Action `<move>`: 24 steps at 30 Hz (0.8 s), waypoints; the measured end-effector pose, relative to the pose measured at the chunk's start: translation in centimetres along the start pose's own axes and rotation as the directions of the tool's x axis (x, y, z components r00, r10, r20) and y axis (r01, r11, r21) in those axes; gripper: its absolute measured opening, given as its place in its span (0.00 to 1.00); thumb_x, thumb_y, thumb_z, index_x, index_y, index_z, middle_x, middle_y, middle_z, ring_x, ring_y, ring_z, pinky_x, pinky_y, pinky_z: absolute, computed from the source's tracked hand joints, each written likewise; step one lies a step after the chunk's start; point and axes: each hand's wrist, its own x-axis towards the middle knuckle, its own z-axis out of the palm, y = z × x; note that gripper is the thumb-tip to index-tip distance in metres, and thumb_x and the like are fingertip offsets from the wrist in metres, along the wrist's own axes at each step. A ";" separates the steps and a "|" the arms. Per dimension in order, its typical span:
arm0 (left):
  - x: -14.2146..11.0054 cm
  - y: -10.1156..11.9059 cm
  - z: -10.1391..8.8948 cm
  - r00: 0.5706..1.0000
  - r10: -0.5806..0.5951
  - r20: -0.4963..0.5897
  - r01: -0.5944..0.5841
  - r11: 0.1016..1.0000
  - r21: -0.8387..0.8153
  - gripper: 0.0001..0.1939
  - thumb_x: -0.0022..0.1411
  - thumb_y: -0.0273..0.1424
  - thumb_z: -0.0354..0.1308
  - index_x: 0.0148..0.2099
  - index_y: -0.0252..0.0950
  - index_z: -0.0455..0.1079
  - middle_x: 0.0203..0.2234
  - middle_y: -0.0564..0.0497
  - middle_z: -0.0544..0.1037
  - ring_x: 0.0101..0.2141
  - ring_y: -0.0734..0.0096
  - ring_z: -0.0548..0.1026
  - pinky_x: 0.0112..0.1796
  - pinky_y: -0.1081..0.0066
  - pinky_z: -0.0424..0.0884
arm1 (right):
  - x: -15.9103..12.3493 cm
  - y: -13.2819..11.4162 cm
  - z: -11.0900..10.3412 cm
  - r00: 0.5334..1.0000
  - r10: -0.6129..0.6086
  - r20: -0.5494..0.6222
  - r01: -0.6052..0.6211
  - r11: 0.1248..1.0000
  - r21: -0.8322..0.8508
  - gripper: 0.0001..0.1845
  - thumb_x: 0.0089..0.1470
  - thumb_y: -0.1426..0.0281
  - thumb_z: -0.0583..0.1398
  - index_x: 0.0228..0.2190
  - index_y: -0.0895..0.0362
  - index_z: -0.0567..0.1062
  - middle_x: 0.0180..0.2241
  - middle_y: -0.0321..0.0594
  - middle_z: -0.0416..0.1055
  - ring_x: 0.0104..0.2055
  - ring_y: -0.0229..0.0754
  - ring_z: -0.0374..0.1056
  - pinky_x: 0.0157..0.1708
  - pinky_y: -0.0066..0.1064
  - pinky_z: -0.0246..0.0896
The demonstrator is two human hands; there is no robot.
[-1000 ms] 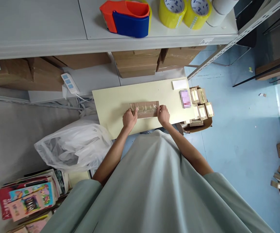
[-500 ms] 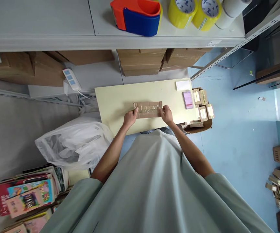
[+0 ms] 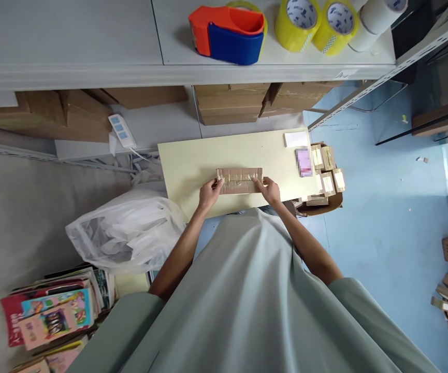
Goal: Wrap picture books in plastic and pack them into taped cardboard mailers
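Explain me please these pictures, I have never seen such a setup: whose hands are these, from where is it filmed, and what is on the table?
There is no robot: these are a person's bare hands. Every picture comes from one camera worn on the head, looking forward and down. The left hand and right hand hold opposite ends of a taped, brown cardboard packet over a pale yellow rectangular tabletop. Near its right end lie a white rectangular item and a purple rectangular item, too blurred to identify.
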 end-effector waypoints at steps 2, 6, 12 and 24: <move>0.3 0.2 0.2 1.000 0.022 -0.012 -0.023 0.998 -0.050 0.17 0.76 0.43 0.57 0.46 0.35 0.80 0.43 0.43 0.88 0.47 0.55 0.86 0.47 0.68 0.76 | -0.1 -0.1 -0.7 0.998 -0.061 -0.004 0.061 0.998 0.014 0.37 0.67 0.32 0.56 0.39 0.51 0.83 0.51 0.54 0.83 0.51 0.58 0.80 0.58 0.47 0.73; 0.9 1.1 0.9 0.995 0.088 -0.051 -0.093 0.991 -0.100 0.14 0.71 0.34 0.63 0.55 0.35 0.80 0.55 0.39 0.86 0.52 0.57 0.85 0.55 0.65 0.79 | 0.8 0.7 -2.9 0.978 -0.208 -0.034 0.210 0.966 0.149 0.34 0.68 0.38 0.59 0.54 0.52 0.85 0.60 0.52 0.80 0.58 0.57 0.78 0.61 0.47 0.74; 1.2 1.7 3.4 0.993 0.013 -0.114 -0.014 1.000 -0.006 0.17 0.65 0.26 0.64 0.56 0.36 0.81 0.55 0.40 0.84 0.49 0.60 0.86 0.56 0.62 0.81 | 3.3 3.0 -4.0 0.983 -0.178 0.043 0.170 0.974 0.148 0.28 0.64 0.60 0.68 0.63 0.51 0.82 0.65 0.49 0.79 0.65 0.59 0.75 0.68 0.55 0.69; 0.1 3.0 5.9 0.879 -0.244 -0.411 0.261 0.965 -0.014 0.34 0.70 0.21 0.46 0.74 0.33 0.69 0.64 0.36 0.81 0.61 0.59 0.83 0.65 0.58 0.76 | 8.2 7.8 -6.8 0.926 -0.229 0.301 0.210 0.973 0.096 0.29 0.64 0.70 0.66 0.65 0.49 0.80 0.64 0.45 0.80 0.71 0.61 0.70 0.73 0.61 0.66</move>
